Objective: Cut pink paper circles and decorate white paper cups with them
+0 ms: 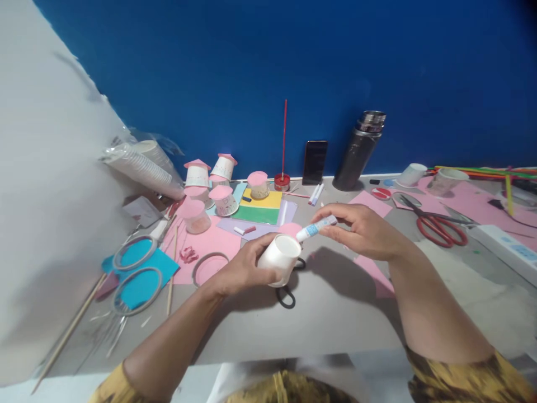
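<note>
My left hand (251,260) is wrapped round a white paper cup (282,260), held tilted above the table with one round end facing up. In my right hand (361,229) is a white glue stick (315,228) with a blue label, pinched between thumb and fingers. The tip of the glue stick is at the upper right edge of the cup's end; I cannot tell whether it touches. Partly hidden under the cup lie black-handled scissors (286,298). A pink paper circle (289,229) lies just behind the cup.
Several pink-topped paper cups (224,200) stand at the back left, near a bagged cup stack (142,168). Hoops (137,291) lie on blue paper at left. A phone (314,162) and a dark flask (359,151) stand behind; red-handled scissors (442,230) and a power strip (509,252) lie right.
</note>
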The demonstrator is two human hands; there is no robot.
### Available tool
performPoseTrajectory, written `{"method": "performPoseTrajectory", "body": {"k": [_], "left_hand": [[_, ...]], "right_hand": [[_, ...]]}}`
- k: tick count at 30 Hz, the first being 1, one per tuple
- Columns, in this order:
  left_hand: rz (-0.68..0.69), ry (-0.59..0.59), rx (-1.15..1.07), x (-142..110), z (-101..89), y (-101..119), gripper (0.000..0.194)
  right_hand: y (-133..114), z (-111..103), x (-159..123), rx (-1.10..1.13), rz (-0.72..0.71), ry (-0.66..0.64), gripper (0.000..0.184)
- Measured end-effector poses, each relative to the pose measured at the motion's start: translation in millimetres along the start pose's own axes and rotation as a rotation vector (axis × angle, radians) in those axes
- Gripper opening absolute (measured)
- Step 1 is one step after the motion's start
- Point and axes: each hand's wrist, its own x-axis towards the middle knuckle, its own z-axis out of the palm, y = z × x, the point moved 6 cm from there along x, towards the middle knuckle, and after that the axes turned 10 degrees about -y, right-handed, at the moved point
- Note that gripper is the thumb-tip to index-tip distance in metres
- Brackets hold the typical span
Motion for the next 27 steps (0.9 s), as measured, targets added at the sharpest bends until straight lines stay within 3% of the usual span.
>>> {"method": "performPoseTrajectory", "body": {"k": [4,9,14,18,21,27], "left_hand": [[0.022,0.181,0.246,-1.7,-4.9,4.1,0.059],[0.052,0.287,0.374,-3.3,-4.6,7.1,0.057],[0.006,0.364,0.422,-4.7,-5.4,5.2,0.061],[0.049,0.439,0.561,-5.1,-6.1,6.7,0.057],[0.075,0.465,0.641,-4.4,-6.3,6.7,0.057],[0.078,0.429,0.722,-0.7,-4.6,5.9,0.05]], "right_hand": [[1.9,0.6,0.1,-0.054,0.034,-0.004,0.019],[-2.5,3.2,-1.4,-0.007,0.007,-0.095,0.021],[4.5,0.8,-1.2,-0.028,0.119,-0.011,0.023],[5.4,7.8,-1.0,0.013,0.12,-0.076,0.021],[1.2,9.1,-2.0,0.066,0.086,-0.083,0.022],[-16.9,11.2,0.0,-0.004,-0.062,0.081,0.015]]}}
